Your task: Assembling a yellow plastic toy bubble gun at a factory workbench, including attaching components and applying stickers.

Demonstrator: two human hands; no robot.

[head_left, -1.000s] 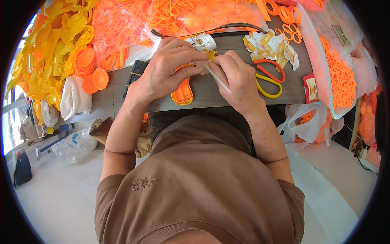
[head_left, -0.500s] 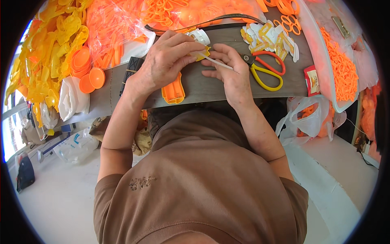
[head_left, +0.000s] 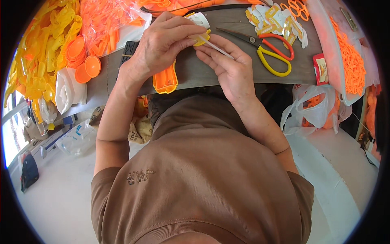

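In my left hand (head_left: 160, 40), closed, is a small plastic part with a white cylindrical end (head_left: 199, 19) and a yellow edge (head_left: 202, 40). My right hand (head_left: 233, 67) has come up against that yellow edge, its fingers closed round a thin white strip (head_left: 220, 49). The strip runs from the yellow edge across the right fingers; whether it is joined to the part I cannot tell. Just below my left wrist, an open orange plastic shell (head_left: 164, 81) with yellow sides lies at the table edge. Scissors (head_left: 256, 42) with one red and one yellow handle lie right of my right hand.
White and gold tags (head_left: 273, 22) are heaped behind the scissors. A red packet (head_left: 320, 69) lies near a clear bin of orange pieces (head_left: 352, 61). Orange discs (head_left: 92, 66), yellow plastic pieces (head_left: 50, 49) and a black block (head_left: 128, 53) are on the left.
The view has shifted, so the table sits higher in the picture. My right hand has moved in closer to my left, its fingers now at the part's yellow edge.
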